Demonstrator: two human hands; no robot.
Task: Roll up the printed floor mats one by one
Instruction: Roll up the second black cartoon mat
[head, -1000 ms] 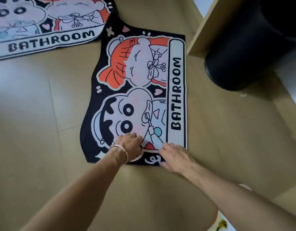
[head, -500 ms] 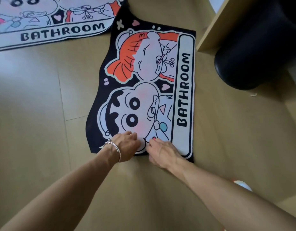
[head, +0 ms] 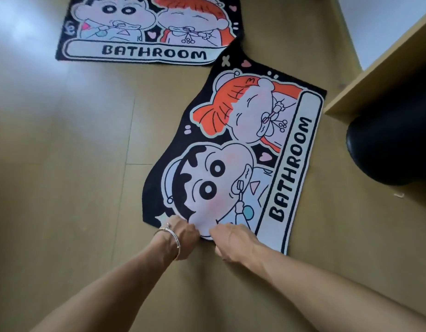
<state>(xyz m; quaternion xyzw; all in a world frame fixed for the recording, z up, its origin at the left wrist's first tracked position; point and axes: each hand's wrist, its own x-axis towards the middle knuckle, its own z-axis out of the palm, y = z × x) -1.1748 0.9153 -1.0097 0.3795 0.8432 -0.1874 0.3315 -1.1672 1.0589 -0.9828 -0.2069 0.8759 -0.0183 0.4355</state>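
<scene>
Tan floor (head: 63, 188) carries the near BATHROOM mat (head: 231, 176), flat and unrolled. Your left hand (head: 181, 236) and right hand (head: 233, 243) both pinch its near edge (knuckles bent at the hem). Rolling looks barely begun; next, you should turn that edge over tightly and evenly.

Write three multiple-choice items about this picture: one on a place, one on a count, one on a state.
1. Where are the left hand and right hand?
A. at the near mat's closest edge
B. raised in the air
C. flat on bare floor
2. How many printed mats show?
A. one
B. two
C. three
3. The near mat is:
A. fully rolled
B. almost all flat
C. folded in half
Key: 1A, both pinch that edge; 2B, near mat and far mat; 3B, nearly its whole print shows.
</scene>
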